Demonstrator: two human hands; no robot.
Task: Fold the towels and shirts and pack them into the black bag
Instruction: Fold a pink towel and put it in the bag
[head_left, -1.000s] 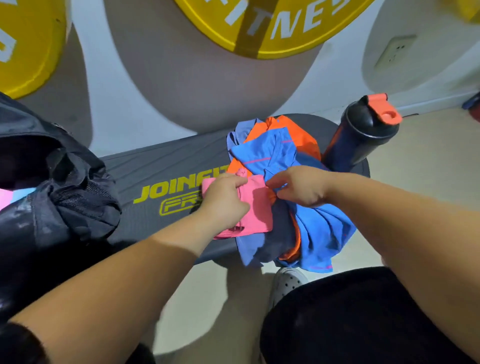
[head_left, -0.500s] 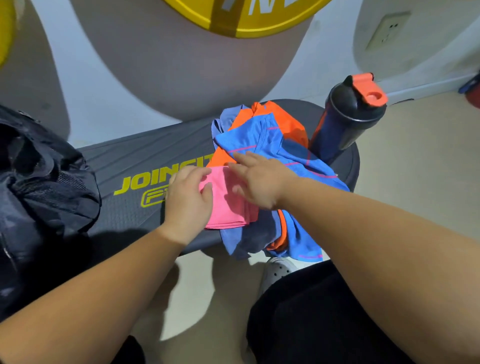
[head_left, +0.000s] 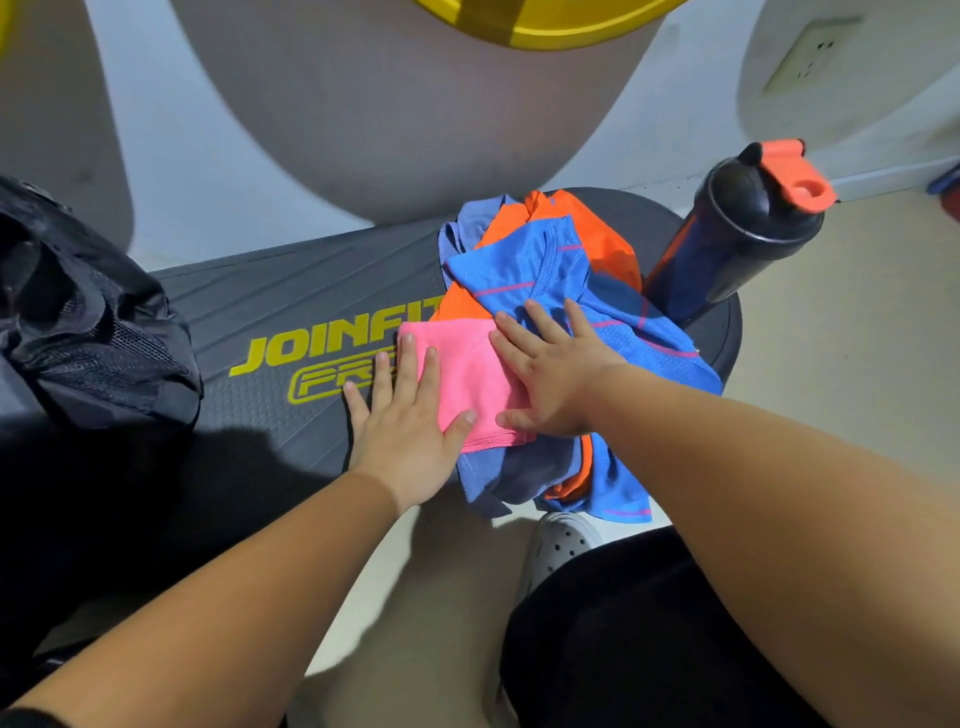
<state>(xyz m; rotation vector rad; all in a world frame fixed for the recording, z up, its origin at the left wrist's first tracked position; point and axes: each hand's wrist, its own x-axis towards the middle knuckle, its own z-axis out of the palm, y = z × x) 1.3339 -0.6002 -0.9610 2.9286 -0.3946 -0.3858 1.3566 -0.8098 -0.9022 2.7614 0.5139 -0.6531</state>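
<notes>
left hand (head_left: 402, 431): fingers straight and spread, flat across the pink towel (head_left: 467, 374) and the counter (head_left: 291, 291) | right hand (head_left: 556, 384): fingers wide, pressing the towel's right side (partly over the blue shirt (head_left: 540, 270)) | pink towel: folded, on the counter against the shirt pile | black bag (head_left: 88, 332): far left, well apart

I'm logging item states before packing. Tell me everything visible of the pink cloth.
The pink cloth is thin, smooth-looking, folded into a rough rectangle with a stitched hem along its near edge. It lies flat on the bench, overlapping the pile of shirts. The left hand presses its left edge with straight fingers; the right hand lies flat on its right side.
</notes>
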